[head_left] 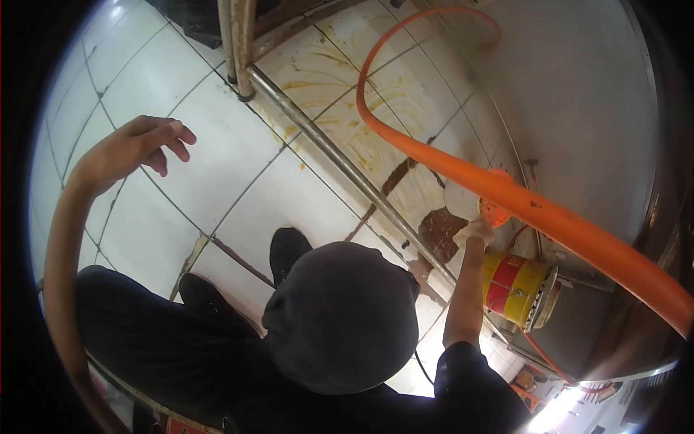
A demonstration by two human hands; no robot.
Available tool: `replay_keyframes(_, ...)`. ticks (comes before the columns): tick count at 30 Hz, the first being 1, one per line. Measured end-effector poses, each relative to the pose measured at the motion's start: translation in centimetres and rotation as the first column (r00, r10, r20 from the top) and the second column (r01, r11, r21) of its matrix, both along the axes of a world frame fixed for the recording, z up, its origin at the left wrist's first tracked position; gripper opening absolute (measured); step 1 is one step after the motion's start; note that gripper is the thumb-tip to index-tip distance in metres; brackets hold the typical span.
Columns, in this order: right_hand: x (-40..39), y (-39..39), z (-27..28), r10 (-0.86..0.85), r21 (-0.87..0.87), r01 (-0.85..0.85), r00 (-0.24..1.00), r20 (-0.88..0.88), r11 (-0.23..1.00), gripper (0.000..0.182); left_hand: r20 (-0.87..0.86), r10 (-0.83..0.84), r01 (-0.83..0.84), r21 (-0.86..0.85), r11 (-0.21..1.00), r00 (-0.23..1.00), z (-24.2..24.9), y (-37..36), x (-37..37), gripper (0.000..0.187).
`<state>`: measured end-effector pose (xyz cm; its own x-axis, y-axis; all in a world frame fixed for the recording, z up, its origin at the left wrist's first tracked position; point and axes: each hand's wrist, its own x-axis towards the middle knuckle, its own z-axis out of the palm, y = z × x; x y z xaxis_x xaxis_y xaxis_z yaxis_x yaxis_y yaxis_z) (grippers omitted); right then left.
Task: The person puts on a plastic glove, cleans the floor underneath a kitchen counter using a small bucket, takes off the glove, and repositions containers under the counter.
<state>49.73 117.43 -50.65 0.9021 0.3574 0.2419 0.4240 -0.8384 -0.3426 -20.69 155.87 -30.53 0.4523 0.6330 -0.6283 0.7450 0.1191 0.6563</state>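
Yellow-and-red drum [515,291]: bears lettering on the red band, too small and turned to read.
Red box [185,427]: carries pale marks at the bottom edge; mostly cut off, illegible.
White tile floor [238,173]: dark grout, worn joints, and yellow-brown smears [307,85] beyond the metal rail [325,147].
Brown patch [442,233]: bare of tile, between rail and orange round item [497,210].
Room: grey panel [578,94] at upper right, bright light at lower right.
Orange hose [535,206]: long axis from lower right toward upper left, then curled back to upper right; crosses in front of the round item.
Drum axis: roughly sideways, rimmed end toward lower right; upright or tipped, cannot tell.
Orange round item: partly behind hose, above drum; facing unclear.
Left hand [144,141]: over tile at left, loosely half-curled, holding nothing.
Right hand: out of view.
Co-worker's hand [475,233]: bent beside round item; grip and contact cannot be told.
Co-worker: dark cap [340,318], black sleeve [473,376], low in front.
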Motion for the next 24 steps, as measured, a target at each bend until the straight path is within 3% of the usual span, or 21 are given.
replay_keyframes(5, -2.7, 0.8, 0.3, 0.140, 0.232, -0.110, 0.983, -0.116, 0.966, 0.023, 0.018, -0.017, 0.018, -0.032, 0.999, 1.000, -0.1, 0.2, -0.3, 0.041)
replay_keyframes(7, -4.4, -1.4, -0.6, 0.149, 0.270, -0.028, 0.886, -0.439, 0.962, 0.023, 0.024, -0.025, 0.026, -0.051, 0.998, 0.999, -0.4, 0.4, -0.5, 0.041)
replay_keyframes(8, -5.0, -2.2, -0.6, 0.154, 0.288, 0.041, 0.771, -0.618, 0.957, 0.023, 0.030, -0.025, 0.026, -0.059, 0.998, 0.999, -0.4, 0.5, -0.6, 0.041)
replay_keyframes(10, -5.9, -3.0, -1.1, 0.211, 0.314, 0.063, 0.614, -0.760, 0.947, 0.023, 0.034, -0.027, 0.029, -0.061, 0.998, 0.999, -0.7, 0.6, -1.1, 0.042)
replay_keyframes(15, -5.2, -0.2, -4.9, 0.454, 0.356, -0.286, 0.640, -0.620, 0.890, 0.019, -0.005, -0.002, 0.002, 0.039, 0.999, 1.000, -1.7, 0.7, -1.8, 0.037)
replay_keyframes(18, -3.4, 1.1, -8.7, 0.578, 0.296, -0.499, 0.660, -0.479, 0.815, 0.018, 0.040, -0.198, 0.178, 0.292, 0.940, 0.979, -1.8, -0.5, 0.3, 0.030)
replay_keyframes(20, -3.5, 3.5, -8.8, 0.611, 0.301, -0.535, 0.648, -0.454, 0.790, 0.024, 0.118, -0.322, 0.248, 0.414, 0.876, 0.939, -0.3, -2.2, 4.6, 0.032)
replay_keyframes(22, -6.0, 6.9, -6.8, 0.594, 0.345, -0.484, 0.626, -0.506, 0.804, 0.035, 0.379, -0.458, 0.145, 0.622, 0.769, 0.804, -2.5, -3.7, 9.5, 0.067)
replay_keyframes(23, -7.4, 8.4, -5.5, 0.580, 0.374, -0.444, 0.612, -0.537, 0.814, 0.041, 0.290, -0.512, 0.112, 0.778, 0.618, 0.809, -2.5, -4.7, 12.9, 0.079)
replay_keyframes(24, -8.6, 9.8, -4.4, 0.573, 0.400, -0.411, 0.605, -0.552, 0.819, 0.047, 0.303, -0.467, 0.082, 0.763, 0.642, 0.830, -1.5, -5.9, 15.8, 0.081)
